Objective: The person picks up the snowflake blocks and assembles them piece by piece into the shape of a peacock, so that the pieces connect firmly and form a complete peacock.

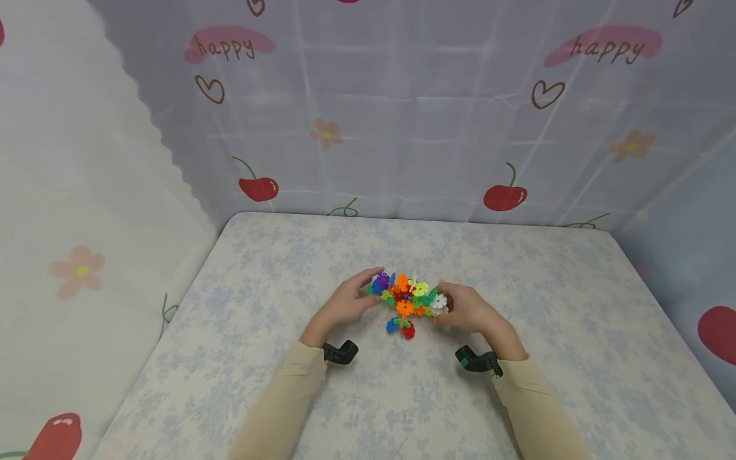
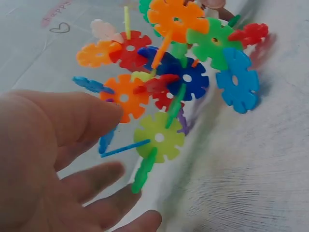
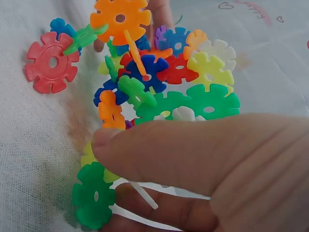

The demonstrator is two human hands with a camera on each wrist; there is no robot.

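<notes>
Notched plastic discs in many colours, snowflake building pieces, are joined into one branching construction [image 1: 405, 307] low over the table between the two hands. My left hand [image 1: 344, 301] holds its left end, around the purple [image 1: 382, 280] and blue discs; in the left wrist view its thumb [image 2: 84, 113] overlaps an orange disc and the lower fingers are spread. My right hand [image 1: 467, 308] grips the right end by a white disc [image 1: 439, 301], which the thumb [image 3: 159, 150] mostly hides in the right wrist view. A blue disc [image 1: 393, 326] and a red one [image 1: 408, 330] project toward me.
A pale table [image 1: 368, 409] with a blue floral pattern lies under the hands. White curtains [image 1: 397, 128] printed with cherries, hearts and flowers close in the back and sides. Each wrist bears a black camera strap [image 1: 340, 352].
</notes>
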